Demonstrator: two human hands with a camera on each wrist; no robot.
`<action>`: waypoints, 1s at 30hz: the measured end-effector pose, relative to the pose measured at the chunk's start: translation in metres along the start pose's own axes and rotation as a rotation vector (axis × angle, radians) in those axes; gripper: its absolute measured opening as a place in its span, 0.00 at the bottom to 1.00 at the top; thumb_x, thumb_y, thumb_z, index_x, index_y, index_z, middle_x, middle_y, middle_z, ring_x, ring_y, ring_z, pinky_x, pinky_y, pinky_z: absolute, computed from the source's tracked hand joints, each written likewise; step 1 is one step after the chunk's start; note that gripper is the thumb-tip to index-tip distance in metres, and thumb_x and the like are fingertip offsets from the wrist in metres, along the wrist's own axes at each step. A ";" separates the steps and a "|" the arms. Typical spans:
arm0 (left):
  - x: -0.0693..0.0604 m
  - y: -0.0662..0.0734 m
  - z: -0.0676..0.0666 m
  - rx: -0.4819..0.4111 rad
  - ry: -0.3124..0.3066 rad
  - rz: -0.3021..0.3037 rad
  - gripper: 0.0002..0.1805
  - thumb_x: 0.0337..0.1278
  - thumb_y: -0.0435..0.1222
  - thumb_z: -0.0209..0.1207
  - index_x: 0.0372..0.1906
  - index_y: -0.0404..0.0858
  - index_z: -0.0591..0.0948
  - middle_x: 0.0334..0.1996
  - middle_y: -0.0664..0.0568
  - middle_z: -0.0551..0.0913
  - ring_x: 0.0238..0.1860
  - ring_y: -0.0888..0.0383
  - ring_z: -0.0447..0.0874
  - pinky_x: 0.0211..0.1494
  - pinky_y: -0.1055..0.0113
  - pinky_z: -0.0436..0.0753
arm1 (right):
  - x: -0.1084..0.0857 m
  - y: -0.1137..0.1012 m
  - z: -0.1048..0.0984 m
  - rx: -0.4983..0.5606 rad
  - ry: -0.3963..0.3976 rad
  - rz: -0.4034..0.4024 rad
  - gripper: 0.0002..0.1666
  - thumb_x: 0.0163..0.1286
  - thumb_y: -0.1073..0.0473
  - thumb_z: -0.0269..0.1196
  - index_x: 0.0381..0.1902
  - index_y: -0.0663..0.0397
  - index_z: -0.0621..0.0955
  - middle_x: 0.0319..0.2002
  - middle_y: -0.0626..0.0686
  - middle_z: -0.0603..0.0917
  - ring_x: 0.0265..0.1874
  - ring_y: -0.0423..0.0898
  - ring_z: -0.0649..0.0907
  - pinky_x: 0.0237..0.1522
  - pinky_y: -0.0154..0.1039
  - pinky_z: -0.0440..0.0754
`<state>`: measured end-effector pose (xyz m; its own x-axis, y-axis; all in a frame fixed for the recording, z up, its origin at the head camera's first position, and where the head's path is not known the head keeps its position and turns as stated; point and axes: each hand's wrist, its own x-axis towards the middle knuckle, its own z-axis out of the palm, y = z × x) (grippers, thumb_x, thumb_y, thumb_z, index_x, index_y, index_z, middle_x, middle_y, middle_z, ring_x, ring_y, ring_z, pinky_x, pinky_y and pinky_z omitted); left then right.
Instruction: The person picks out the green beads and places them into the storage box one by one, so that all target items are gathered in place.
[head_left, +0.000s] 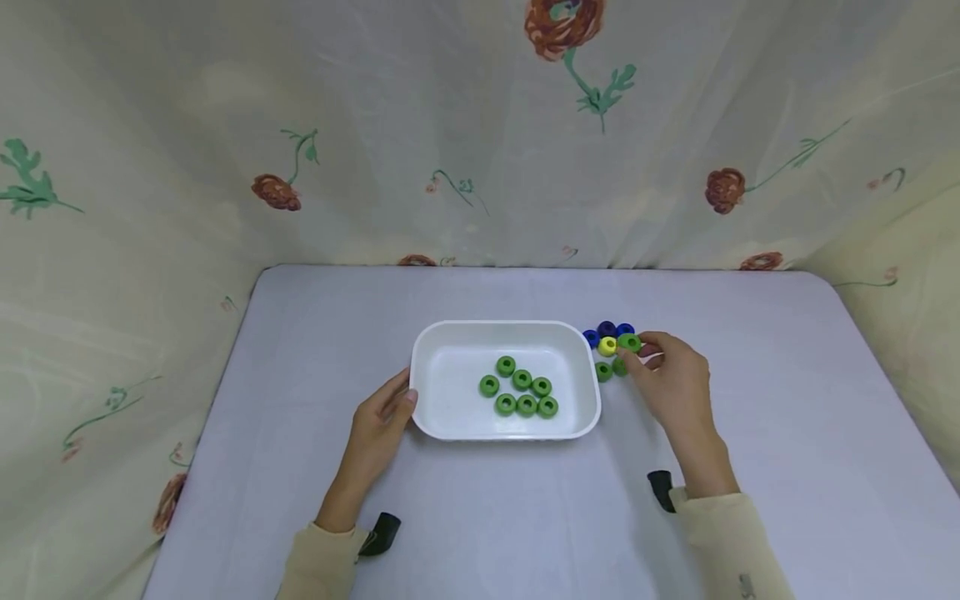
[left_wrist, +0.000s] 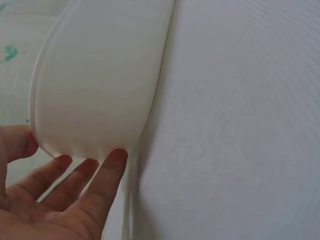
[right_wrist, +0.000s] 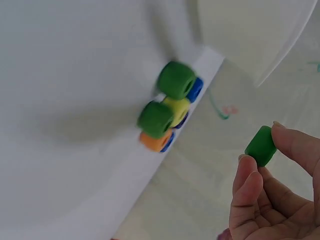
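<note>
A white plastic tray (head_left: 448, 392) rests mid-table with several green beads (head_left: 522, 380) on its floor. My left hand (head_left: 380, 423) holds the tray's left end, thumb at the rim and fingertips against the outer wall (left_wrist: 95, 100). Between thumb and fingers, my right hand (head_left: 675, 387) pinches a green bead (right_wrist: 261, 146), raised above a small group of beads right of the tray. That group has two green beads, one of them (right_wrist: 176, 80) nearer the tray, a yellow bead (head_left: 607, 346), an orange bead (right_wrist: 154, 141), and blue beads (head_left: 591, 338).
The table (head_left: 495, 508) wears a pale cloth, and a flowered curtain (head_left: 420, 125) hangs behind its far edge. Black wrist mounts (head_left: 380, 534) protrude beside both sleeves. The loose beads lie close to the tray's right wall.
</note>
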<state>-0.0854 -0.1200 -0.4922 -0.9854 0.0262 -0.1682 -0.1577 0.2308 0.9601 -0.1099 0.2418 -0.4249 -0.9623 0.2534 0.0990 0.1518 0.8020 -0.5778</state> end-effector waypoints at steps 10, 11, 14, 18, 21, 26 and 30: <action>0.001 0.001 0.001 0.002 0.000 -0.004 0.27 0.75 0.43 0.54 0.73 0.39 0.69 0.71 0.42 0.73 0.71 0.47 0.74 0.66 0.65 0.81 | -0.017 -0.038 0.024 0.012 -0.093 -0.180 0.22 0.67 0.56 0.69 0.52 0.67 0.83 0.38 0.62 0.86 0.33 0.52 0.83 0.30 0.35 0.80; 0.001 0.001 0.001 0.002 0.001 -0.004 0.27 0.75 0.43 0.55 0.73 0.39 0.69 0.70 0.42 0.73 0.71 0.47 0.74 0.66 0.65 0.81 | -0.018 -0.041 0.028 0.007 -0.109 -0.192 0.21 0.66 0.57 0.70 0.52 0.66 0.83 0.37 0.61 0.86 0.33 0.51 0.82 0.30 0.34 0.78; 0.001 0.001 0.000 0.004 0.003 0.009 0.27 0.75 0.42 0.54 0.73 0.38 0.69 0.70 0.40 0.73 0.71 0.46 0.74 0.66 0.65 0.81 | -0.022 -0.049 0.038 0.001 -0.149 -0.227 0.21 0.65 0.57 0.70 0.51 0.66 0.83 0.36 0.60 0.86 0.31 0.48 0.81 0.28 0.32 0.76; 0.001 0.001 0.000 -0.003 0.003 0.020 0.27 0.75 0.42 0.54 0.73 0.38 0.69 0.70 0.39 0.73 0.71 0.45 0.74 0.65 0.64 0.82 | -0.026 -0.057 0.050 -0.002 -0.193 -0.256 0.20 0.64 0.57 0.72 0.48 0.64 0.84 0.34 0.57 0.85 0.27 0.45 0.79 0.26 0.31 0.75; 0.001 0.000 0.000 -0.002 0.003 0.020 0.27 0.75 0.42 0.55 0.73 0.38 0.69 0.70 0.39 0.73 0.71 0.45 0.74 0.65 0.64 0.81 | -0.028 -0.062 0.057 -0.011 -0.245 -0.251 0.20 0.63 0.56 0.72 0.48 0.64 0.84 0.34 0.56 0.85 0.27 0.44 0.78 0.27 0.33 0.76; 0.001 0.000 0.001 0.018 0.012 0.021 0.28 0.75 0.44 0.54 0.73 0.38 0.69 0.70 0.39 0.73 0.71 0.45 0.73 0.66 0.63 0.81 | -0.026 -0.071 0.068 -0.060 -0.319 -0.236 0.21 0.64 0.55 0.72 0.49 0.64 0.84 0.33 0.55 0.84 0.31 0.47 0.79 0.35 0.40 0.82; 0.000 0.000 0.001 0.011 0.010 0.013 0.28 0.75 0.43 0.54 0.73 0.38 0.69 0.70 0.40 0.73 0.71 0.45 0.74 0.65 0.64 0.82 | -0.023 -0.076 0.075 -0.093 -0.377 -0.230 0.18 0.65 0.55 0.71 0.46 0.62 0.84 0.31 0.53 0.82 0.31 0.47 0.78 0.35 0.39 0.78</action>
<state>-0.0858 -0.1191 -0.4923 -0.9879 0.0198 -0.1537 -0.1445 0.2411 0.9597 -0.1165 0.1347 -0.4443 -0.9857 -0.1385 -0.0957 -0.0731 0.8642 -0.4979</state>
